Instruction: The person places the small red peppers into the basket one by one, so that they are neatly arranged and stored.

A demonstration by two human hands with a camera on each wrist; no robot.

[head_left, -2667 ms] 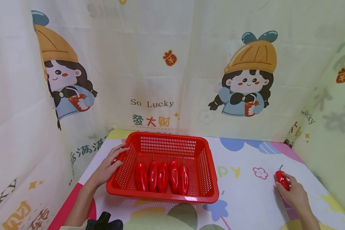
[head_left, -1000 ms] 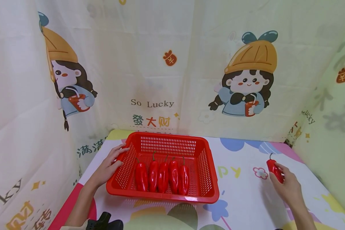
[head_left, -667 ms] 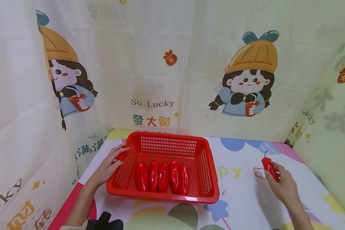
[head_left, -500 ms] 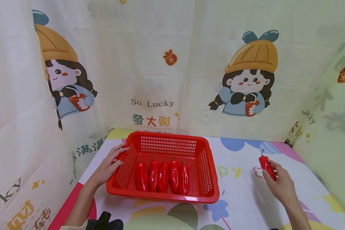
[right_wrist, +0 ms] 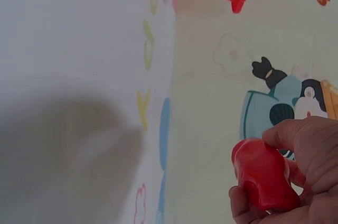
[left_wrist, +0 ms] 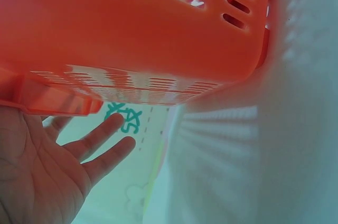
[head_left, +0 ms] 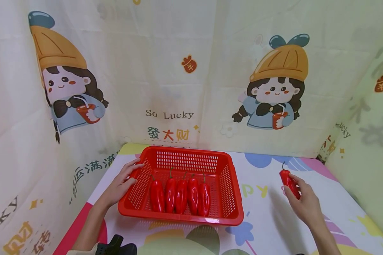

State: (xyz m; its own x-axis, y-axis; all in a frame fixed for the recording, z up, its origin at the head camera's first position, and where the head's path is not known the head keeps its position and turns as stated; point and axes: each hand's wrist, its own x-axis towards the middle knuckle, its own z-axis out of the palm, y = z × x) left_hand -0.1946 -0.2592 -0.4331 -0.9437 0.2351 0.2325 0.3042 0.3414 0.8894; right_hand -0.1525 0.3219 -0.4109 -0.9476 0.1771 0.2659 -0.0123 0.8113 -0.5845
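A red chili pepper with a dark stem is pinched between the thumb and fingers of my right hand, raised above the table, stem end up. In the right wrist view the thumb presses one side of the pepper and fingertips curl round the other. My left hand rests on the left rim of a red plastic basket. Its fingers are spread and fairly straight in the left wrist view, right at the basket's edge. Several red peppers lie side by side in the basket, stems pointing away.
The table bears a printed cloth with coloured shapes. A cartoon-print curtain hangs behind it and along both sides. The basket stands left of the middle, close to the back curtain. A shadow falls below my right hand.
My right hand has lifted the pepper off the table at the right and carried it leftward, toward the basket. The left hand and basket have stayed in place. The left curtain has shifted slightly.
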